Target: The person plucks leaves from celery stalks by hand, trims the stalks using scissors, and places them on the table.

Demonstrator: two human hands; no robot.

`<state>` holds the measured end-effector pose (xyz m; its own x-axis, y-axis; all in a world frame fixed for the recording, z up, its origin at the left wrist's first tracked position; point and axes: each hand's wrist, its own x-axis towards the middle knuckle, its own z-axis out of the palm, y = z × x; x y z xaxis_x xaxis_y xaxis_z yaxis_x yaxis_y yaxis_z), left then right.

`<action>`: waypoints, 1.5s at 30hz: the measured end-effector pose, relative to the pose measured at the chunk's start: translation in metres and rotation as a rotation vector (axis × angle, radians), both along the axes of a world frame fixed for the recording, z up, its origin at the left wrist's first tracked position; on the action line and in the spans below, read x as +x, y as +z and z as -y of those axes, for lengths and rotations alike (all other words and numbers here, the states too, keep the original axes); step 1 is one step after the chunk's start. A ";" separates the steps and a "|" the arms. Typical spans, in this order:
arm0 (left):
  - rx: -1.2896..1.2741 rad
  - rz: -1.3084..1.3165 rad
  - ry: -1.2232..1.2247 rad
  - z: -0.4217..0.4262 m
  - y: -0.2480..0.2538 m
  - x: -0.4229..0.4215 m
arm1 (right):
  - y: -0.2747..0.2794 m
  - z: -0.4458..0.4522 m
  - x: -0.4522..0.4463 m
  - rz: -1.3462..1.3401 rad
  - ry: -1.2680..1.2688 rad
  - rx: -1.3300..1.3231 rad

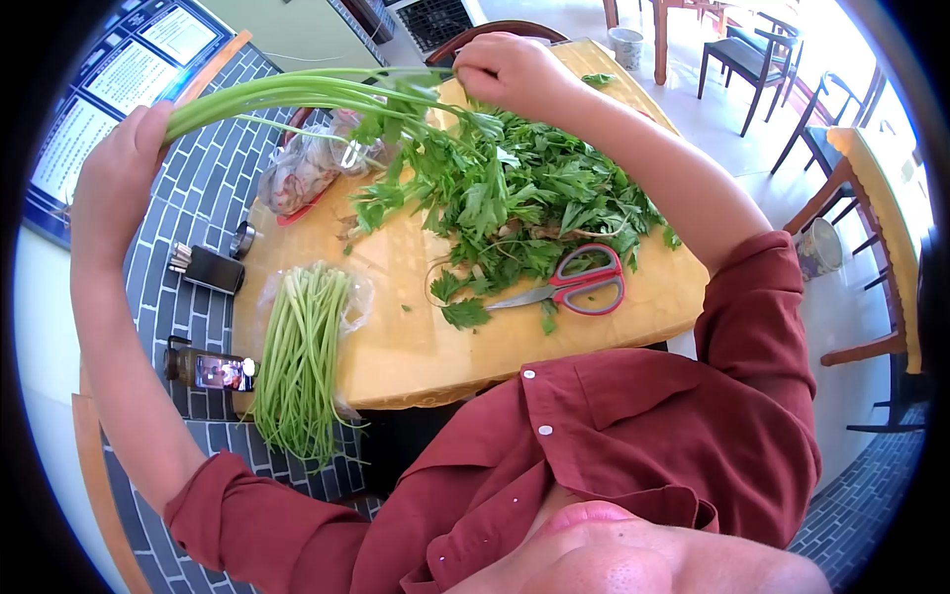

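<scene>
My left hand (121, 178) is closed round the lower ends of a bunch of celery stalks (287, 91), raised over the left side of the table. The bunch stretches across to the right, its leaves hanging over the tabletop. At its leafy end my right hand (510, 74) is closed, with a thin celery stalk running into its fingers. Below lies a large heap of celery leaves (554, 178). Red-and-grey scissors (584, 285) rest on the near edge of the heap, blades pointing left. Trimmed celery stalks (302, 346) lie on a clear plastic bag at the table's left edge.
A yellow-covered table (396, 337) stands before me. Bagged items (302, 170) sit at its far left. A phone (223, 371) and a black holder (213, 267) are beside the tiled wall. Chairs (752, 64) and a bucket (819, 247) stand to the right.
</scene>
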<state>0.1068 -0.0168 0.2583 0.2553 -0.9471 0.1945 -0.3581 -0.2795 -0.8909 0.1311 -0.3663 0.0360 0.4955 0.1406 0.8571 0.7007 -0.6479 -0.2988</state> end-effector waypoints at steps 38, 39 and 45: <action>0.036 0.011 -0.038 0.010 -0.010 0.002 | 0.013 -0.029 0.009 -0.466 0.594 0.727; 0.040 0.010 -0.049 0.011 -0.010 0.001 | 0.016 -0.026 0.010 -0.500 0.569 0.725; 0.060 -0.055 -0.067 0.020 -0.007 -0.002 | 0.026 -0.014 0.004 -0.362 0.066 0.316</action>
<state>0.1046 -0.0365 0.2514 0.1999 -0.9719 0.1242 -0.4226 -0.1998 -0.8840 0.1347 -0.3523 0.0622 0.7685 -0.0570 0.6373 0.5523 -0.4438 -0.7057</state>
